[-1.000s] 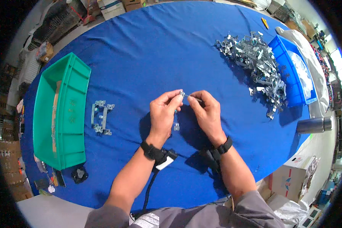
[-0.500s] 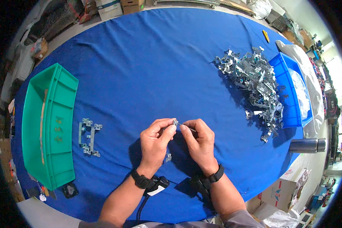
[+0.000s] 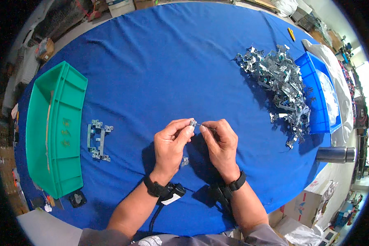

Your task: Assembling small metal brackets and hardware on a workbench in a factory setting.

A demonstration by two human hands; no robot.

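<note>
My left hand (image 3: pixel 170 145) is closed in a pinch around a small metal clip-like part (image 3: pixel 192 122), held up above the cloth. Facing it, my right hand (image 3: pixel 223 147) pinches a thin metal rod (image 3: pixel 198 124), whose tip reaches to the part; the rest of the rod is mostly hidden by the fingers. Another small metal piece (image 3: pixel 185 161) lies on the cloth beside my left wrist. To the left, several bracket-shaped metal parts (image 3: pixel 102 141) form a rough rectangle.
A green bin (image 3: pixel 71 135) stands at the left. On the right, a heap of metal brackets (image 3: pixel 276 80) lies against a blue bin (image 3: pixel 317 94) with clear plastic inside. A steel flask (image 3: pixel 334 155) lies near the right edge, and a yellow-black tool (image 3: pixel 291 34) farther back.
The whole view has shifted slightly. My right fingertips have drawn back a little from the metal part, so more of the thin rod shows between my hands.
</note>
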